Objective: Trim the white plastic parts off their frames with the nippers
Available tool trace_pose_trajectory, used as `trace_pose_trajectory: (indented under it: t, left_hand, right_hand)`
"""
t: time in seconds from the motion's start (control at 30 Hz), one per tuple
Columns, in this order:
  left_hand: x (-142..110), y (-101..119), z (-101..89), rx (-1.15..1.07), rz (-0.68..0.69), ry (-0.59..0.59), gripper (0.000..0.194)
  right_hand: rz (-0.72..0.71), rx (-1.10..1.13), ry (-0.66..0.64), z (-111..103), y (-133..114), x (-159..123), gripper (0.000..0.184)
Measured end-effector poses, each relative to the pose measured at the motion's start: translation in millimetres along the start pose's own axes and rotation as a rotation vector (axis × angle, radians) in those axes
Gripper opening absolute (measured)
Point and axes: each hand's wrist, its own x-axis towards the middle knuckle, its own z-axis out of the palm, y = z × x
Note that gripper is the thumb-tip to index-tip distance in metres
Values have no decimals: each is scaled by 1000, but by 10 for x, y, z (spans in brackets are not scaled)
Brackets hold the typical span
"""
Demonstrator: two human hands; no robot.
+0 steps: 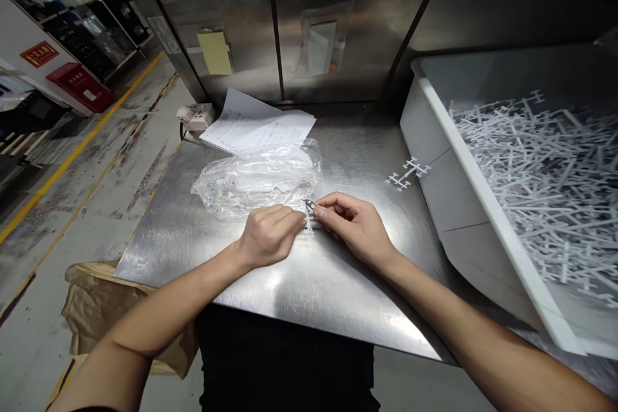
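The metal table spreads across the middle, with the pale bin at its right side, heaped with white plastic frames. On the floor at the left lies a brown bag. The clear bag lies crumpled on the table, just beyond the hands, and touches the papers behind it. The right hand pinches the small dark piece between thumb and forefinger. Beside it, the left hand is curled, its fingertips turned under at the white strip; whether they pinch it cannot be told. The strip slants down between the two hands, just below the piece. A socket sits left of the papers, and one loose frame lies near the bin's wall.
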Motion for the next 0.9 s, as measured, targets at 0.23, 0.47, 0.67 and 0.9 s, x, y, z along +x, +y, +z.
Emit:
trace_pose_trajectory:
  t: [0.23,0.47,0.67,0.9]
  left_hand:
    - [15,-47,-72,57,-20,27,16]
    - [-6,-100,-86,-76,-139,27,19]
    - [10,-113,-99,-137,-185,59,20]
    - [5,-122,-100,-127,-186,67,17]
  right_hand:
    - [-35,41,89,-35,9,17,28]
    - [-78,17,59,-28,9,4,23]
    - [-133,-101,35,-26,47,-26,21]
    - [-191,-242,18,-31,34,-60,18]
